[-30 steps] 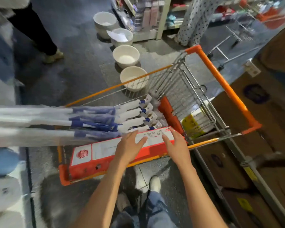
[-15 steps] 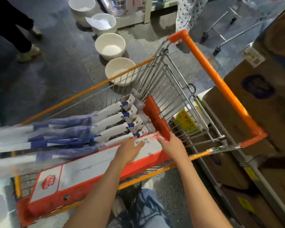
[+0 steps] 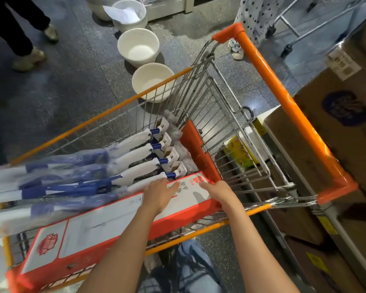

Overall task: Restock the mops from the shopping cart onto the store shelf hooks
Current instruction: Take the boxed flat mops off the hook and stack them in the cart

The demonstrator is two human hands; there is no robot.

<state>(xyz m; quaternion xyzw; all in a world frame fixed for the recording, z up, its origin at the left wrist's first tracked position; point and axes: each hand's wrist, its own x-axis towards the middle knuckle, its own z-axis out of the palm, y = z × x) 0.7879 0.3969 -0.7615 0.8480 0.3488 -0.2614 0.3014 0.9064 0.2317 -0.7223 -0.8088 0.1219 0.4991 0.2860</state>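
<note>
Hands of the person reach forward into a wire shopping cart with orange rim and orange push handle [image 3: 283, 98]. Left hand [image 3: 160, 196] lies flat, fingers straight and spread, on the top face of a long red-and-white cardboard box [image 3: 106, 227] that runs along the near side of the cart. Right hand [image 3: 217, 192] rests on the same box at its far end, fingers extended toward the box corner beside the orange plastic seat flap [image 3: 195, 149]; neither grip is clamped on anything, and both stand apart with fingers uncurled. Mops with white handles and blue fittings, wrapped in clear plastic [image 3: 123, 163], lie side by side in the cart basket just beyond the box, their white hanging tabs [image 3: 168, 142] pointing toward the seat flap and their blurred far ends projecting past the cart's left end. The nearest mop touches the box edge just beside the left fingertips. Two empty white round plastic tubs [image 3: 138, 47] stand on the dark speckled floor [image 3: 72, 81] beyond the cart, and a third holds white paper. Brown cardboard cartons [image 3: 347, 132] sit to the right of the push handle. Legs of other persons appear at the upper left and upper right.
</note>
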